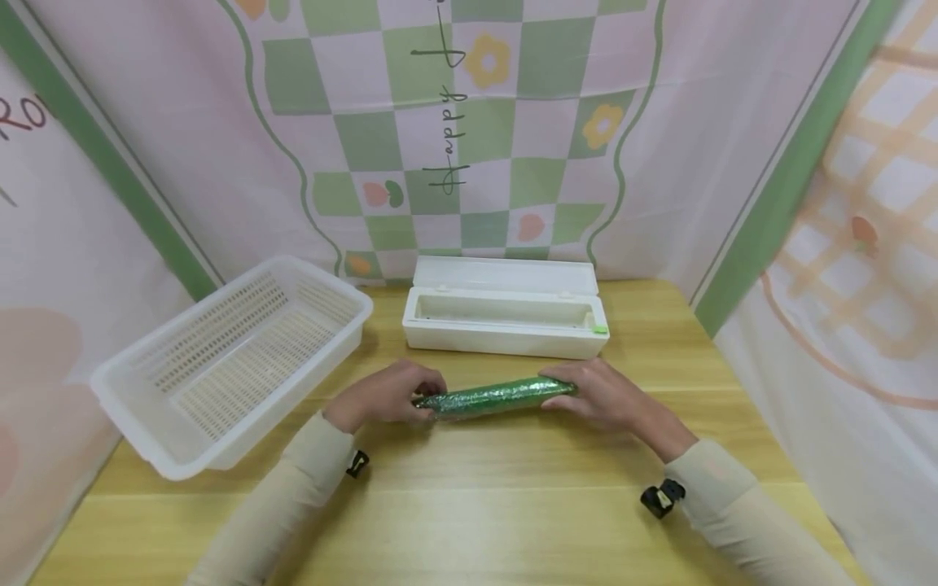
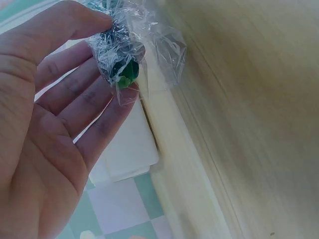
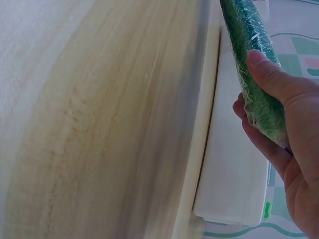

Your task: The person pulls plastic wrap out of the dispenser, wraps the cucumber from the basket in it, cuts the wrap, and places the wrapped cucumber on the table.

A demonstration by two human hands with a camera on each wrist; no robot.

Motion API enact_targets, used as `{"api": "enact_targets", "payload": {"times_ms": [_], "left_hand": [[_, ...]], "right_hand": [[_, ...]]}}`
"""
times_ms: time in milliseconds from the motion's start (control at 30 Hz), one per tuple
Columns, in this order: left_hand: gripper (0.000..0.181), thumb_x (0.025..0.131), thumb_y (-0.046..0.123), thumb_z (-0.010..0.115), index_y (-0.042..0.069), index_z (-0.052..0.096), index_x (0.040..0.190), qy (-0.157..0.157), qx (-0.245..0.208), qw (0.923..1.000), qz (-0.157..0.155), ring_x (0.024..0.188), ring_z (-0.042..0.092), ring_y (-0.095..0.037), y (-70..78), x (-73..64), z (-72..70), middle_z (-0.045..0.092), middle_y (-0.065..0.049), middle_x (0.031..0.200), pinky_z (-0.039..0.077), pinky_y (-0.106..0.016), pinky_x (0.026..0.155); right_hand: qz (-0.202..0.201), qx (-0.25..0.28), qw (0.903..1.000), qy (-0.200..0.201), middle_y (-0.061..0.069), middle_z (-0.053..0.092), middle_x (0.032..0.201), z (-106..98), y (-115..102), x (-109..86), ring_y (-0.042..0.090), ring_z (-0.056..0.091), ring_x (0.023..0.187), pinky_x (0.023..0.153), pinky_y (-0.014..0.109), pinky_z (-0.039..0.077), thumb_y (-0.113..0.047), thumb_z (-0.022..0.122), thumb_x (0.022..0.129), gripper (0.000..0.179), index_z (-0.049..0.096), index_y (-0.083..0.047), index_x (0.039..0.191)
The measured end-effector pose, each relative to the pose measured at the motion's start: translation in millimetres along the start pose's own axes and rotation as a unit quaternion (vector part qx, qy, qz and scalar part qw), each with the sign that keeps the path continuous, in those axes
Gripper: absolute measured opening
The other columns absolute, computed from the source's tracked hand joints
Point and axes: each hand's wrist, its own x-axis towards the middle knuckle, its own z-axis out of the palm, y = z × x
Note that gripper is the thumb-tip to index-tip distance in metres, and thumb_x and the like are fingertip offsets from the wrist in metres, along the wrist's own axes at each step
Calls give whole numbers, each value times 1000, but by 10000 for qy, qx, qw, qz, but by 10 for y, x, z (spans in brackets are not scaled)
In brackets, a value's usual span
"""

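Note:
A long green cucumber (image 1: 498, 397) wrapped in clear plastic film lies between my two hands, above the table. My left hand (image 1: 392, 394) pinches its left end between thumb and fingers. In the left wrist view, loose crinkled film (image 2: 164, 52) sticks out past that end, where a bit of green shows. My right hand (image 1: 599, 394) grips the other end, and in the right wrist view its thumb (image 3: 271, 74) presses on the wrapped cucumber (image 3: 254, 64) with the fingers behind.
Behind the hands stands a long white box (image 1: 506, 337) with its lid raised and a small green piece (image 1: 600, 330) at its right end. A white slotted basket (image 1: 220, 439) sits at the left on the wooden table (image 1: 469, 521). Printed cloth hangs around the table.

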Motion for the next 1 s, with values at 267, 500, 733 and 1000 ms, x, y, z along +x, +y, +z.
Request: {"api": "enact_targets", "payload": {"times_ms": [267,500,733,1000], "left_hand": [[30,91,13,80,10,74,120,159,377,9991,93,96,71,-11,21,-39,19,78,0,109,61,-30,90],[19,94,17,81,11,76,111,340,921,9949,246,76,59,-1,-15,-44,42,77,4,97,53,-20,71],[16,93,25,83,14,75,101,371,1105,9927,318,71,57,0,-28,-42,60,76,7,90,50,-19,65],[25,90,24,86,12,70,104,847,2134,9713,624,84,70,-11,-41,-78,137,77,0,98,60,-26,74]], "right_hand": [[3,92,9999,60,14,79,119,16,16,-21,17,77,92,78,32,64,-25,84,90,45,73,-1,127],[50,233,9996,146,12,80,118,-1,37,-23,4,70,84,73,27,61,-25,85,89,46,74,-3,128],[266,524,9983,49,11,80,117,-11,65,-35,-2,66,80,71,23,59,-26,85,90,46,74,-3,129],[280,565,9980,69,8,81,115,6,67,-21,-2,66,80,70,22,58,-28,85,90,43,76,-7,127]]}}
